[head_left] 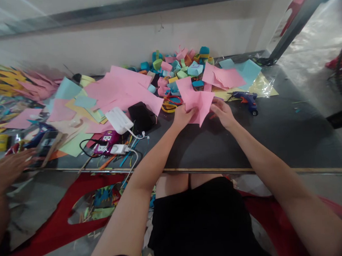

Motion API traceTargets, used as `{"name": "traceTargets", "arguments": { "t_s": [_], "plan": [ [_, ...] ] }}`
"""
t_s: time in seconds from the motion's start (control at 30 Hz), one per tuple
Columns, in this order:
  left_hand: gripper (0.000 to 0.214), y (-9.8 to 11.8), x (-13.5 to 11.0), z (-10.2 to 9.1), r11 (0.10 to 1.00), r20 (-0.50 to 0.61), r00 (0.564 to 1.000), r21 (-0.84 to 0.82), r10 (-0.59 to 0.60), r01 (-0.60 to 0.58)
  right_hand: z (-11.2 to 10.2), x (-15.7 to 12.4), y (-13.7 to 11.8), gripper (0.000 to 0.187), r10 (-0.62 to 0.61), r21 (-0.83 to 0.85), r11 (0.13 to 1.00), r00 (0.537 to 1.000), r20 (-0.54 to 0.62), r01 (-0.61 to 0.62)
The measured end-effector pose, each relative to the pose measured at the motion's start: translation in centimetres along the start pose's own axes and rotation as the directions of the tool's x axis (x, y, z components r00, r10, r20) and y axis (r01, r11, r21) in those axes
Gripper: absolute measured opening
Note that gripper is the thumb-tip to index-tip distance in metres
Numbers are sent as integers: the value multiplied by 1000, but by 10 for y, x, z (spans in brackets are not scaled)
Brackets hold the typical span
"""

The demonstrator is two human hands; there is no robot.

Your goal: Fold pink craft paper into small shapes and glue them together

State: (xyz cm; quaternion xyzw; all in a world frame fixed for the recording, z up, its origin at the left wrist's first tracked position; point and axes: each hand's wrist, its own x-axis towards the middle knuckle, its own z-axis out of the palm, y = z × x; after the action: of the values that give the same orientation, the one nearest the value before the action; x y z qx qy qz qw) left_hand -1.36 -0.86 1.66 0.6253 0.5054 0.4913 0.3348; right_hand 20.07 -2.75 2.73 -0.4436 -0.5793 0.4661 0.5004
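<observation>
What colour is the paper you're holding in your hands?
Pink. The paper, held by both hands, shows best in the head view.

We take this for a makeshift paper-craft workspace rather than a proper shop. We see a low dark worktop (273, 138) set against a plain white wall (127, 43), strewn with loose pink, blue and yellow paper sheets (124, 90). At the far side lies a heap of small folded coloured paper pieces (182, 63). A blue glue gun (247, 100) lies to the right, and red-handled scissors (172, 102) near the middle.
</observation>
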Motion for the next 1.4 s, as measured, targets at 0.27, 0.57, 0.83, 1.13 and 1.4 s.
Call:
{"name": "traceTargets", "arguments": {
  "t_s": [0.27,0.57,0.83,1.13,1.4],
  "plan": [
    [23,1,-1,1,994,100,995,-104,-25,36,0,3,2,36,96,-15,995,992,-80,-98],
    [19,6,1,2,854,220,930,-375,-295,360,-10,3,-4,35,123,57,990,989,85,-128],
    [32,10,-1,-9,878,400,894,-331,-200,345,-16,3,-4,42,207,89,971,966,153,-222],
    [14,3,5,-5,854,336,899,-340,-279,393,-22,3,-2,49,211,7,977,964,158,-215],
    [13,7,3,-2,803,314,892,-406,-325,436,-15,2,-1,45,179,41,982,973,144,-186]
  ]
}}
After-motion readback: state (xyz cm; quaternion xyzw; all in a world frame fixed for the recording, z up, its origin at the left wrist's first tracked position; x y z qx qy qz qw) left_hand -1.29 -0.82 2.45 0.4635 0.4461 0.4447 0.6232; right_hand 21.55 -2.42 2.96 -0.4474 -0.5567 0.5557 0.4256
